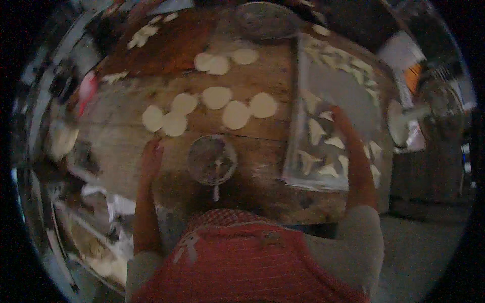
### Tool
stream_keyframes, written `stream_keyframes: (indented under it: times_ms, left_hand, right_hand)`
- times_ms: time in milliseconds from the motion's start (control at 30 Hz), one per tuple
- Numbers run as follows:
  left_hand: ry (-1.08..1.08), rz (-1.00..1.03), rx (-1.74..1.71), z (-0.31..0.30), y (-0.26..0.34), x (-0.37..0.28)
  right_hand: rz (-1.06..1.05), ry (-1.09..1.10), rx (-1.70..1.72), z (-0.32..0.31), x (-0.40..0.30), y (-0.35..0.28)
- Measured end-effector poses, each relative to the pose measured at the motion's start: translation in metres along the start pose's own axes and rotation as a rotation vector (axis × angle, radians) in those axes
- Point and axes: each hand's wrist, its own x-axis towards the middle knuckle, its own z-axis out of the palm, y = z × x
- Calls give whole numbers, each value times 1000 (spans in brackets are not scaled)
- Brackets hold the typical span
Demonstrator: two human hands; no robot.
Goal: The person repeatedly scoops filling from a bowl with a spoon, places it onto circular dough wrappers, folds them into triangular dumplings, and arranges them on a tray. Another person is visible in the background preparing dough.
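Observation:
My right hand (340, 116) reaches over a shallow tray (339, 85) at the right, its fingertips at a small folded dough piece (326, 115). Blur hides whether the fingers grip it. Several more folded, pointed dough pieces (315, 131) lie around it in the tray. Low on the wooden table, my left hand (152, 152) rests near a pale dough round (174, 124), and its fingers are too blurred to read. Between my hands stands a round bowl (234, 161) with dark contents. A spoon (216, 192) leans in it, handle towards me.
Several flat dough rounds (236, 114) are spread across the wooden table (113, 110). A large round pan (267, 19) stands at the far side. Small dough pieces (144, 36) lie at the far left. A red object (88, 91) is at the left edge.

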Motion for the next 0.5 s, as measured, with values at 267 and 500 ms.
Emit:
stream_keyframes:
  times_ms: [267,500]
  left_hand:
    - [268,163,463,43,-86,123]
    - [162,-276,519,51,-137,199]
  right_hand:
    - [-11,255,-617,12,-72,-118]
    - [120,-20,-113,240,-214,-191]
